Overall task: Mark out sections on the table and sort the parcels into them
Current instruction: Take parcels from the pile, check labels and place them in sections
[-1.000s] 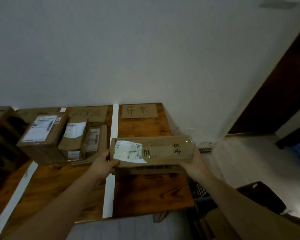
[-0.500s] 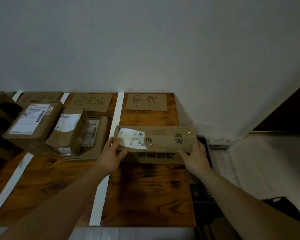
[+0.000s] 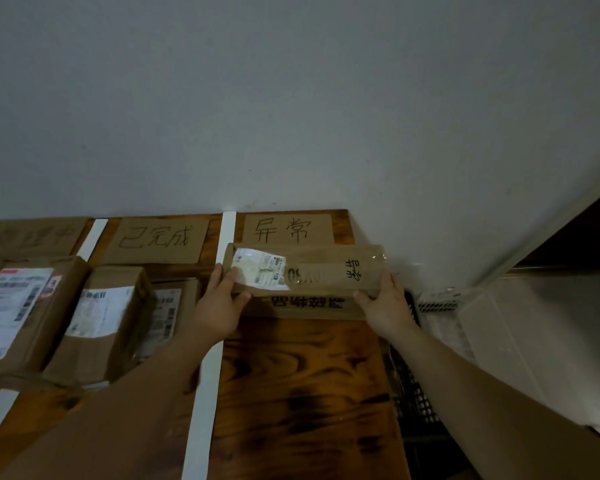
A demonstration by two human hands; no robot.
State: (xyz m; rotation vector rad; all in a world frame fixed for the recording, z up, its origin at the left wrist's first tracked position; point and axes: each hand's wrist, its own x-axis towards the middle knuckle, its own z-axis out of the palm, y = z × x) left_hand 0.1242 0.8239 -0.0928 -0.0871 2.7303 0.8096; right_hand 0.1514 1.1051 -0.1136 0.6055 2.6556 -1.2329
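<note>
Left hand (image 3: 219,306) and right hand (image 3: 385,303) grip short ends of long parcel (image 3: 326,271), long axis left-right, just before far-right sign (image 3: 288,228); both equally near, probably release next.

Person's body as seen from the head camera: left hand (image 3: 219,306) and right hand (image 3: 386,308) both bare to the wrist. Left forearm (image 3: 136,396) and right forearm (image 3: 465,375) bare along all of their visible length (light is dim; finer detail on skin or nails cannot be read).

dim, bluish cast | wide-angle edge bending | soft focus, slight blur
</note>
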